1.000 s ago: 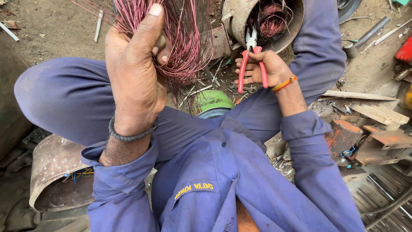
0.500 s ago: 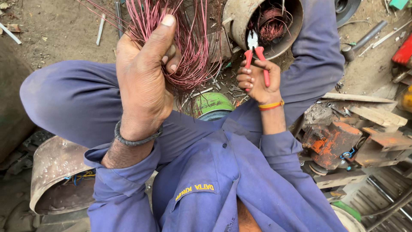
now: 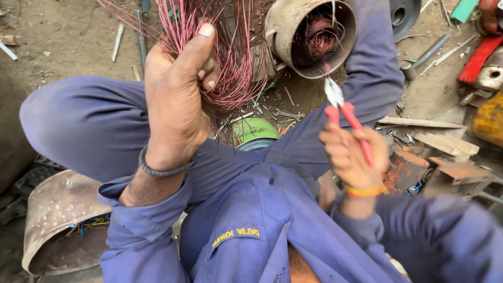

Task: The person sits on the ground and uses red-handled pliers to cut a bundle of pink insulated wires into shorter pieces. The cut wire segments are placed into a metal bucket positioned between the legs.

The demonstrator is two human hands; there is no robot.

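Left hand [image 3: 175, 99] fisted round my pink wire bundle [image 3: 230, 63] (keeps strands taut), right hand [image 3: 348, 157] gripping red-handled pliers [image 3: 343, 118] nosed toward the motor housing [image 3: 309, 36].

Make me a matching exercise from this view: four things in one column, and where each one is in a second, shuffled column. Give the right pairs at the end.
Things
1. bundle of pink wire
2. red-handled pliers
3. metal motor housing
4. green round object

Places
A. on the ground between the legs
B. gripped in the left hand
C. lying on the ground with its open end up, wire coiled inside
D. held in the right hand, tip pointing towards the housing

Pairs: 1-B, 2-D, 3-C, 4-A
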